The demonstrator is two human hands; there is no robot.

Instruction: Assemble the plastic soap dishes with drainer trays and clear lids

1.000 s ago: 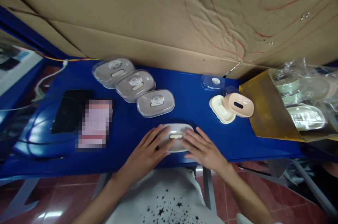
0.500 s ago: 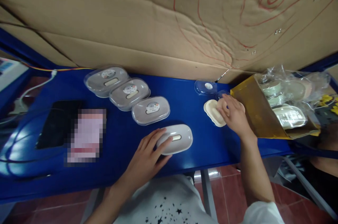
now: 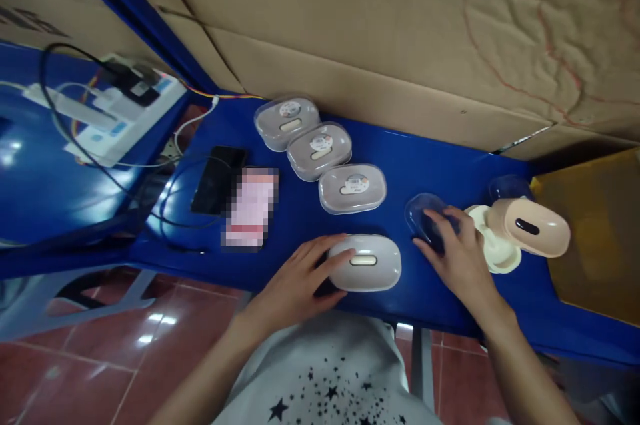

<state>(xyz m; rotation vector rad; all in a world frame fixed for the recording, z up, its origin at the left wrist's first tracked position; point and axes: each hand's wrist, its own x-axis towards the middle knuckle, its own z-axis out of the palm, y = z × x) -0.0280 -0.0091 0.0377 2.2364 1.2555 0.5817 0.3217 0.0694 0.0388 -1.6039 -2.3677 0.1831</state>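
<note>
A glossy grey oval box point(image 3: 383, 275) with a pale slot on top lies on the blue table in front of me. My left hand point(image 3: 303, 275) holds its left end, thumb low and fingers over the top edge. To the right, my right hand point(image 3: 463, 255) grips a clear plastic lid point(image 3: 421, 210) just off the box's far right side. Beyond that hand sit cream oval parts point(image 3: 503, 255), with a peach oval box point(image 3: 550, 231) with a dark slot leaning over them. Another clear lid point(image 3: 505, 186) lies behind these.
Three grey boxes under clear labelled lids point(image 3: 353, 190) stand in a diagonal row at the back. A black phone point(image 3: 213, 181) and a blurred pink item point(image 3: 253, 208) lie left, near cables and a power strip point(image 3: 125, 121). A cardboard carton point(image 3: 595, 225) stands right; a cardboard wall point(image 3: 350, 25) rises behind.
My right hand has come from the cream and peach parts towards the grey box, now with a clear lid in it. My left hand stays on the grey box. The view has turned left.
</note>
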